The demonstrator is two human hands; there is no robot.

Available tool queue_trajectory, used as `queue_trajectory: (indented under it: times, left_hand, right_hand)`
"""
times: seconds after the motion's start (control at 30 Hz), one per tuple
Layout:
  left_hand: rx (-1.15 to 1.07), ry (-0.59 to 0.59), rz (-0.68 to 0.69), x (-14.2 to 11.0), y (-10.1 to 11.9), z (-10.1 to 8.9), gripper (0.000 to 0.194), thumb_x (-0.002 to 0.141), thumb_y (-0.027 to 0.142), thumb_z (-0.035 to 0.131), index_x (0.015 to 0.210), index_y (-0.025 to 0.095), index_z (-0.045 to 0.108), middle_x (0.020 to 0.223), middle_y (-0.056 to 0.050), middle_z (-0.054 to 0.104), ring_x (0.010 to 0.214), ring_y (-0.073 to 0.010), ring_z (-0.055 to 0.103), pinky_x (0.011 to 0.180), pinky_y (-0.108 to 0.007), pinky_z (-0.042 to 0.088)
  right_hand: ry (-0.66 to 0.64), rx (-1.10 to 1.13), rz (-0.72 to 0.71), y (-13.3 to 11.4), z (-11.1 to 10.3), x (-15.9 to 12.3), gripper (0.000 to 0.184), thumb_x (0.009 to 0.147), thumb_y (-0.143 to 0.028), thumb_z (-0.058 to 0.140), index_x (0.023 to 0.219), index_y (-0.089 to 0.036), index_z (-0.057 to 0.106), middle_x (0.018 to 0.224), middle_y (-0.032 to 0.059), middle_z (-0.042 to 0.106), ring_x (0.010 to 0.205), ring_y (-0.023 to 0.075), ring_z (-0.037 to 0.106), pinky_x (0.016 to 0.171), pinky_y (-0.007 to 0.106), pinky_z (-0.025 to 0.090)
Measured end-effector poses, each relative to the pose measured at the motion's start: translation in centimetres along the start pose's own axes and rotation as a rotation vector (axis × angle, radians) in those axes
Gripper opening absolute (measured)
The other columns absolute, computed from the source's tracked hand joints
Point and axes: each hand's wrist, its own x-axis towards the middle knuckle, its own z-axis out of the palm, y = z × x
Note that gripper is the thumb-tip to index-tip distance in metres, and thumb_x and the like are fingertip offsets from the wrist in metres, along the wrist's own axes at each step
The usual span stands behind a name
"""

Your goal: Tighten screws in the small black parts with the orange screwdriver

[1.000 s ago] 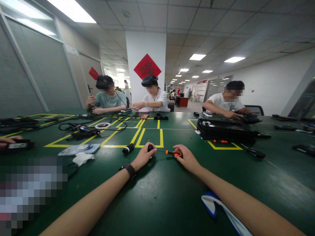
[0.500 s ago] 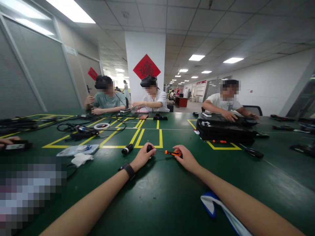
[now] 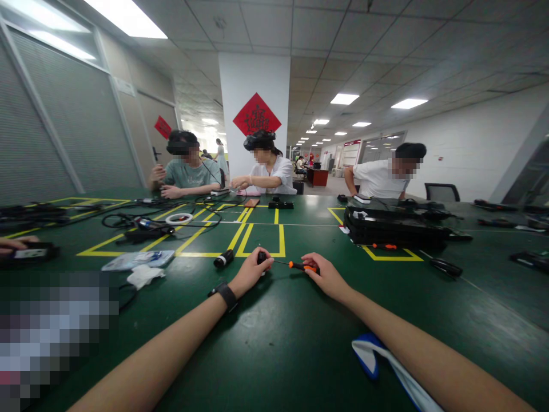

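Your screwdriver [image 3: 295,266], with an orange and black handle, is at the centre of the scene, between your two hands, its shaft directed left. Your right hand [image 3: 325,276] is closed around the handle. Your left hand [image 3: 250,274] is narrowed on a small black part [image 3: 261,257]; the shaft tip reaches your left fingertips, but whether it is seated in the part cannot be told. A black wristband [image 3: 226,297] is fitted on your left wrist.

Just left of your left hand, a black cylinder [image 3: 223,259] lies on the green table [image 3: 274,337]. Farther left are a crumpled white tissue [image 3: 146,277] and a flat plastic packet [image 3: 131,261], touching. To the far right stands a black case [image 3: 392,227], with a small orange tool [image 3: 385,246] at its near side. A black-handled tool [image 3: 446,267] lies right of it. Three people sit along the far side.
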Motion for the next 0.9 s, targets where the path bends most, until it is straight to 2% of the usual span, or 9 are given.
queue_trajectory:
  times: [0.13, 0.23, 0.33, 0.63, 0.73, 0.9]
  left_hand:
    - [0.013, -0.01, 0.002, -0.09, 0.34, -0.04, 0.025, 0.074, 0.04, 0.05, 0.086, 0.019, 0.049, 0.067, 0.002, 0.055, 0.061, -0.0118, 0.052, 0.057, -0.023, 0.04]
    - [0.012, -0.01, 0.001, -0.12, 0.54, 0.01, 0.023, 0.074, 0.039, 0.05, 0.086, 0.019, 0.048, 0.068, 0.002, 0.055, 0.062, -0.0119, 0.053, 0.057, -0.023, 0.04]
    - [0.005, -0.011, -0.003, -0.1, 0.48, 0.05, 0.023, 0.074, 0.038, 0.05, 0.086, 0.019, 0.048, 0.067, 0.002, 0.054, 0.062, -0.012, 0.053, 0.058, -0.023, 0.041]
    - [-0.021, -0.017, -0.005, 0.01, 0.14, 0.12, 0.024, 0.074, 0.039, 0.05, 0.086, 0.019, 0.047, 0.068, 0.002, 0.054, 0.061, -0.0114, 0.052, 0.056, -0.022, 0.04]
    - [-0.014, -0.013, -0.016, 0.05, 0.15, 0.19, 0.024, 0.074, 0.039, 0.049, 0.086, 0.019, 0.047, 0.067, 0.003, 0.053, 0.06, -0.0113, 0.051, 0.056, -0.022, 0.04]
    - [-0.019, -0.014, -0.009, 0.02, 0.17, 0.12, 0.023, 0.074, 0.039, 0.05, 0.085, 0.019, 0.048, 0.067, 0.003, 0.054, 0.061, -0.0113, 0.052, 0.056, -0.022, 0.04]
  right_hand:
    - [0.029, -0.029, -0.02, -0.15, 0.01, -0.01, 0.033, 0.073, -0.015, 0.054, 0.105, -0.019, 0.051, 0.099, 0.0052, 0.054, 0.091, 0.016, 0.052, 0.085, 0.033, 0.04]
    - [0.041, -0.044, 0.047, -0.14, 0.01, -0.04, 0.028, 0.079, -0.018, 0.047, 0.107, -0.018, 0.051, 0.098, 0.0058, 0.055, 0.092, 0.0164, 0.052, 0.084, 0.033, 0.039]
    - [0.027, -0.066, 0.112, 0.03, -0.09, -0.07, 0.026, 0.082, -0.018, 0.041, 0.106, -0.019, 0.051, 0.088, 0.0034, 0.058, 0.084, 0.0154, 0.053, 0.079, 0.032, 0.041]
    - [0.051, -0.042, 0.0, -0.06, -0.06, -0.09, 0.035, 0.071, -0.012, 0.055, 0.105, -0.019, 0.051, 0.095, 0.0044, 0.055, 0.088, 0.0156, 0.052, 0.082, 0.032, 0.04]
    - [0.056, -0.046, 0.041, 0.01, 0.03, -0.05, 0.03, 0.076, -0.017, 0.051, 0.106, -0.018, 0.05, 0.098, 0.0055, 0.055, 0.091, 0.0163, 0.052, 0.084, 0.033, 0.04]
    - [0.044, -0.078, 0.111, 0.45, 0.06, 0.02, 0.026, 0.081, -0.017, 0.044, 0.106, -0.019, 0.05, 0.086, 0.0031, 0.058, 0.085, 0.0159, 0.052, 0.08, 0.032, 0.04]
